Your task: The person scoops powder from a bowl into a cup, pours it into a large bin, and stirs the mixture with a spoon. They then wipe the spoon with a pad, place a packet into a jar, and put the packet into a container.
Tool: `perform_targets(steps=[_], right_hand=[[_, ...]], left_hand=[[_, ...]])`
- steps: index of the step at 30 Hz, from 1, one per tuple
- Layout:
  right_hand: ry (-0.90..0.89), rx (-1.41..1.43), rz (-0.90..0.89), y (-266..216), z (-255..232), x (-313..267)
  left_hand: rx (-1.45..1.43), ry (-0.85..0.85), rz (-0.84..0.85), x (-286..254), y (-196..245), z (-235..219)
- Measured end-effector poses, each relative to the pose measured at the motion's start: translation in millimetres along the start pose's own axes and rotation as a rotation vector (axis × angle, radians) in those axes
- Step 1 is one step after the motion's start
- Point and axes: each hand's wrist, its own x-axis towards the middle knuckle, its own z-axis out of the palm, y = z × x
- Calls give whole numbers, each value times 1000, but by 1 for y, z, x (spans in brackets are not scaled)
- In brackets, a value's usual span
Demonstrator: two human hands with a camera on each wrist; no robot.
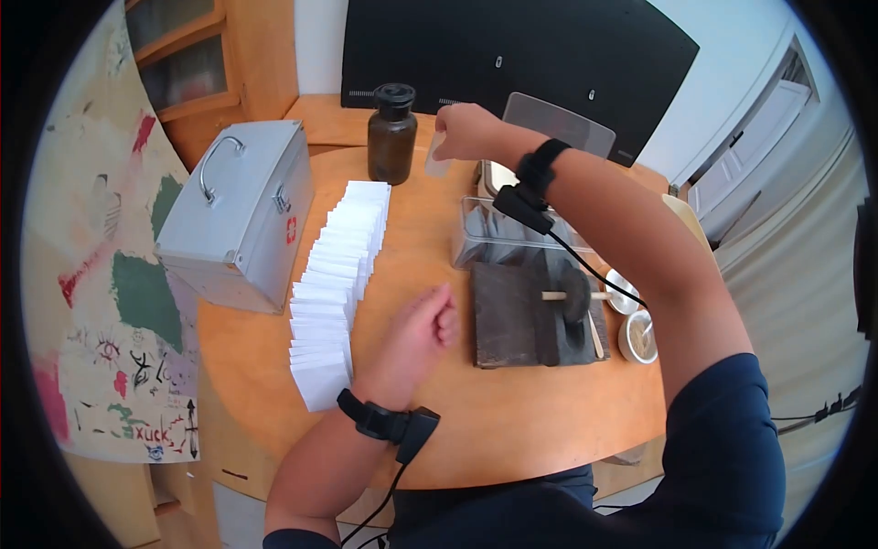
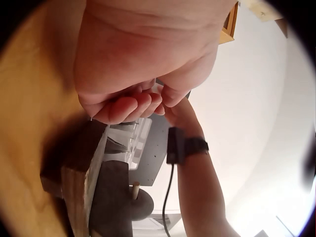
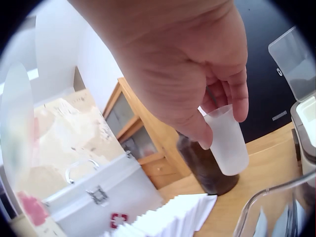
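Your right hand (image 1: 466, 130) pinches a small frosted plastic cup (image 3: 228, 140) in its fingers, raised above the table (image 1: 421, 274) at 12 o'clock, just beside the brown glass bottle (image 1: 391, 135). Your left hand (image 1: 421, 334) rests at 6 o'clock near the row of white paper slips (image 1: 337, 284), fingers curled on nothing.

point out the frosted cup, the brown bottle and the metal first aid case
frosted cup (image 3: 228, 143), right wrist view, side wall
brown bottle (image 1: 391, 146), head view, body
metal first aid case (image 1: 240, 224), head view, lid top
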Motion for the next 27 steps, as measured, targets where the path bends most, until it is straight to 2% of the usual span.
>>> perform_targets(steps=[4,8,10,13,15,17,20,21,23,24,25,27], right_hand=[[-138,-125,48,6,35,38],[-189,-73,51,13,53,41],[-164,-27,-23,16,62,36],[-187,-14,-11,19,52,32],[-171,15,-30,13,17,5],[-90,12,-88,33,-2,-5],[80,247,-65,31,-57,-79],[186,418,-51,29,-64,-112],[285,572,-85,38,-78,-176],[387,665,-89,40,-75,-210],[417,730,-38,38,-72,-244],[515,883,124,36,-45,-302]], left_hand=[[-9,-8,-13,-3,4,3],[-22,29,-12,3,1,-5],[7,59,18,6,-1,-11],[2,81,34,5,3,-8],[9,76,25,5,3,-10],[16,90,26,6,3,-10],[9,114,13,5,5,-7],[36,129,17,2,7,-11],[37,24,6,8,4,-15],[57,16,7,10,4,-15],[55,8,0,10,3,-17],[75,4,0,5,3,-13]])
